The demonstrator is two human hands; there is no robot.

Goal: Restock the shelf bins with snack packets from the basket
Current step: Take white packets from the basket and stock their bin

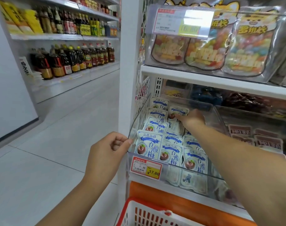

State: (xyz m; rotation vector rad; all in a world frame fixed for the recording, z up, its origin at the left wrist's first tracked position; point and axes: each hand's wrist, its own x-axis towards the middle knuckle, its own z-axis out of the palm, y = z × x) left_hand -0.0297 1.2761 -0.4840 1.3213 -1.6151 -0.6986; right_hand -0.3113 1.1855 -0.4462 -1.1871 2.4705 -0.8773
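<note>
A clear plastic shelf bin (202,105) on the middle shelf holds several white-and-blue snack packets (148,145) in rows. My left hand (107,154) pinches the bin's front left corner between thumb and curled fingers. My right hand (192,119) reaches deep into the bin and its fingers lie on a packet (177,111) at the back; I cannot tell whether they grip it. The red-and-white basket (148,212) stands below the bin at the bottom edge of the view; its contents are hidden.
A price tag (146,167) hangs on the bin's front. A neighbouring bin (254,136) to the right holds brown-labelled packets. The shelf above carries bags of colourful sweets (209,49). Across the tiled aisle (60,144) to the left stand shelves of bottles (73,61).
</note>
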